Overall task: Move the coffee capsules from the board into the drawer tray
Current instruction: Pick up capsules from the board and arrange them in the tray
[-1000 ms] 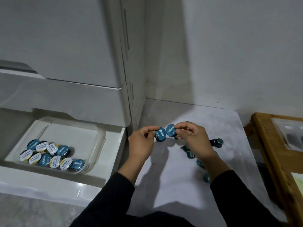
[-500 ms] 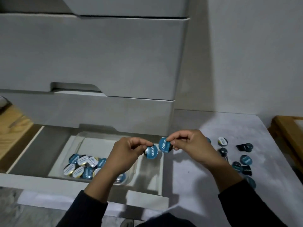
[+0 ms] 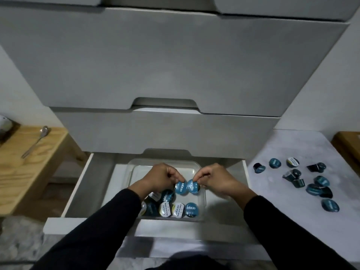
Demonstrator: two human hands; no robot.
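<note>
Now: two capsules over the tray

I see the left hand point(image 3: 159, 177) pinching one blue capsule point(image 3: 181, 188) and the right hand point(image 3: 215, 179) pinching another point(image 3: 193, 186) (lids touching), centre frame, above the clear tray point(image 3: 200, 193) in the open drawer point(image 3: 78, 184). More capsules point(image 3: 319, 181) lie scattered on the board point(image 3: 292, 201) at right.

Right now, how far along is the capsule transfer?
Partway. Done: a cluster of capsules already sits in the clear drawer tray. In hand: the left hand pinches one blue capsule and the right hand pinches another, both over the tray. Left: roughly a dozen loose capsules on the board to the right.
</note>
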